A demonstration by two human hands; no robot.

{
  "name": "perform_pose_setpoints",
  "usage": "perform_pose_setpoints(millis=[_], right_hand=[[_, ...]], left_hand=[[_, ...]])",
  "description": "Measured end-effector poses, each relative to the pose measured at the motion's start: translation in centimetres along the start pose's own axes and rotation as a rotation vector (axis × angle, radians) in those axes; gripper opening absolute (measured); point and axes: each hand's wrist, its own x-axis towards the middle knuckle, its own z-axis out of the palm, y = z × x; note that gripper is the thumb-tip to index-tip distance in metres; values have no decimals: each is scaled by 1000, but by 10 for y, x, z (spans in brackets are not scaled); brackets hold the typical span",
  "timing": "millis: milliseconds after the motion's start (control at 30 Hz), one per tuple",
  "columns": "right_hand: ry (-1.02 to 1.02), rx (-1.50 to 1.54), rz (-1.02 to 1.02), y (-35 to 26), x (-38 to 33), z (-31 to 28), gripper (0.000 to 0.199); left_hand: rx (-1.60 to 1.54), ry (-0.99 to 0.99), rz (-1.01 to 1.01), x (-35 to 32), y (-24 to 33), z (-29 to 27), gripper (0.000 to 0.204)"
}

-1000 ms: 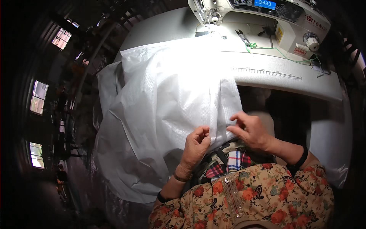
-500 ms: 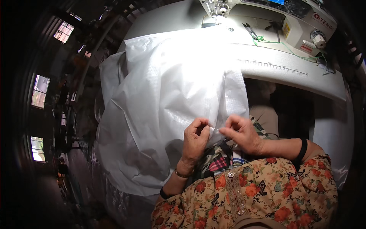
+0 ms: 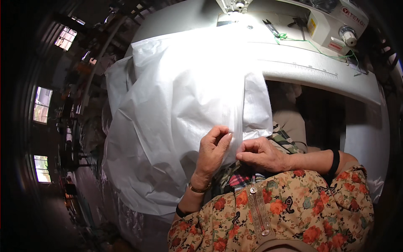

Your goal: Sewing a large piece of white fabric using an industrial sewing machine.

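A large sheet of thin white material (image 3: 155, 105) drapes from the sewing machine (image 3: 331, 29) over the table's near edge and down to my lap. My left hand (image 3: 213, 148) pinches its near edge between thumb and fingers. Close to its right, my right hand (image 3: 263, 155) pinches the same edge, with thumb and index finger together. Between the two hands runs a narrow folded strip of the sheet. Glare from the lamp washes out the part of the sheet near the needle.
Small thread snips (image 3: 271, 28) lie on the machine bed with a tangle of green thread (image 3: 283, 37). A ruler scale (image 3: 315, 69) runs along the table's front edge. Patterned cloth (image 3: 239, 180) covers my lap. Windows and cluttered racks stand in the dark at left.
My right hand has moved down and closed on the sheet's edge beside my left hand. The strip between them lies straighter. The whole view has shifted slightly.
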Motion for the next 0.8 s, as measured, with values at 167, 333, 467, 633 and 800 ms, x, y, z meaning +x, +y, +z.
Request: perform_pose_setpoints(millis=[167,333,467,633,800], right_hand=[[-75,51,31,3,3,5,27],[-113,-121,24,6,12,10,32],[-68,-215,6,3,16,14,33],[-67,-375,-66,5,26,16,32],[86,-389,-124,-4,26,7,34]], left_hand=[[-31,-12,-37,1,-2,2,11],[-116,41,-18,5,-2,5,11],[-186,78,-96,8,-4,5,12],[-121,112,-13,15,-12,8,11],[-282,197,-88,16,-3,-8,6]])
